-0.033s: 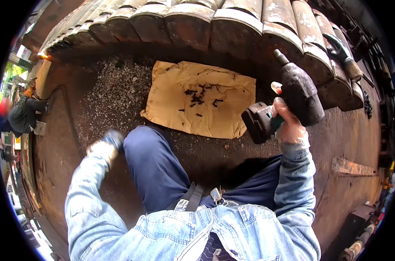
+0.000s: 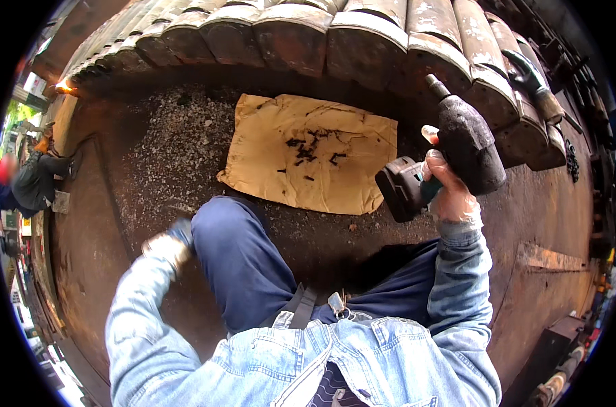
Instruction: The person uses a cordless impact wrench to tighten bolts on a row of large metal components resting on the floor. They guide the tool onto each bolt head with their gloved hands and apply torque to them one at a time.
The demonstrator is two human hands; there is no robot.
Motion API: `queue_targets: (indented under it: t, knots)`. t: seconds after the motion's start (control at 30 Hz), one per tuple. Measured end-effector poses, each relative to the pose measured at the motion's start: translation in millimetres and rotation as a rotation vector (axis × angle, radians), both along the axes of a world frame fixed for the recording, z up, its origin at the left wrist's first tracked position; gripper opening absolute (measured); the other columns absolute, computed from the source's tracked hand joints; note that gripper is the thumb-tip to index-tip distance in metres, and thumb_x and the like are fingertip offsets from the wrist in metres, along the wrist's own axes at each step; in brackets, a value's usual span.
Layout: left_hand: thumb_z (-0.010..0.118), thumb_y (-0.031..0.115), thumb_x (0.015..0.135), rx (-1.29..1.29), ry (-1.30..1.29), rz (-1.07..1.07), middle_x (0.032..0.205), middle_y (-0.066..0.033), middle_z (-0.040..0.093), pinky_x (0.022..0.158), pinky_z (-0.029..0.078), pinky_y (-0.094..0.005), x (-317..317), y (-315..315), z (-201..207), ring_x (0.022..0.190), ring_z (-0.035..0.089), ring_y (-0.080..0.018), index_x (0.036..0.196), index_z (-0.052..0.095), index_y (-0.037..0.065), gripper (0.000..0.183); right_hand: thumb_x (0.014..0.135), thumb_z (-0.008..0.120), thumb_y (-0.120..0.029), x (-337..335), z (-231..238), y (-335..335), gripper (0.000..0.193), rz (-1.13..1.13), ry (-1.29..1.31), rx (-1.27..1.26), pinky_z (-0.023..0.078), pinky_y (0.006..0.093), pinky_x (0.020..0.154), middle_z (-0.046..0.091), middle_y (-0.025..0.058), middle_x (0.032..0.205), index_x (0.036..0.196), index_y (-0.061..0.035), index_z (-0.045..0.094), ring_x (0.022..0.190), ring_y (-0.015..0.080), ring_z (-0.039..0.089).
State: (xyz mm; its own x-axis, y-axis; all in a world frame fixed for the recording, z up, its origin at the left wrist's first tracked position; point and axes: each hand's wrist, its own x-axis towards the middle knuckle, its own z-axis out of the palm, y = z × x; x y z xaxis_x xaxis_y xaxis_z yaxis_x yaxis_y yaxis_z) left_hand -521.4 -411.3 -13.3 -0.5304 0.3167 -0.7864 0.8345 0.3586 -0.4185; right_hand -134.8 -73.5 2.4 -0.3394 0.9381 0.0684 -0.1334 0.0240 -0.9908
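Observation:
My right hand (image 2: 449,190), in a thin see-through glove, is wrapped round the handle of a dark cordless impact wrench (image 2: 471,146). The tool's socket end points up and left toward a row of curved metal pieces (image 2: 291,41), apart from them, and its battery juts out to the left. Beside my left knee, my left hand (image 2: 172,243) is smeared by motion, in a blue and pale glove; its fingers cannot be made out. In front of my knees lies a creased sheet of brown cardboard (image 2: 260,163) with small dark bits (image 2: 306,150) scattered on it.
Grey chips (image 2: 175,136) cover the rusty metal floor left of the cardboard. A dark glove (image 2: 525,73) rests on the metal pieces at right, near a dark chain (image 2: 572,161). Far left, another person (image 2: 36,176) sits low, and an orange glow (image 2: 65,87) shows.
My left hand has shifted slightly down and toward my left knee. The impact wrench and my right hand stay almost where they were.

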Motion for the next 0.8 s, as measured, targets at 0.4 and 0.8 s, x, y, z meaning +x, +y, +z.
queue_targets:
  t: [0.4,0.8]
  knots:
    - [0.048,0.046,0.098,0.413,-0.488,0.52,0.127,-0.0131,0.068,0.098,0.053,-0.0439,53.2,-18.7,-256.4,0.114,0.066,-0.0322,0.127,0.069,0.011,0.05,0.098,0.06,-0.011,-32.4,-17.2,7.5,0.034,0.039,-0.084,-0.041,0.045,0.0322,0.076,0.056,0.005,0.083,0.126,0.0062,0.056,0.075,0.0145,0.051]
    - [0.05,0.039,0.099,0.433,-0.473,0.581,0.122,-0.0118,0.068,0.095,0.052,-0.0417,-15.2,45.4,-301.7,0.109,0.065,-0.0298,0.125,0.068,0.01,0.044,0.08,0.087,-0.032,-69.2,-35.9,37.7,0.061,0.156,-0.128,-0.229,0.042,0.0321,0.067,0.059,0.0042,0.08,0.124,-0.0003,0.058,0.065,0.0147,0.054]
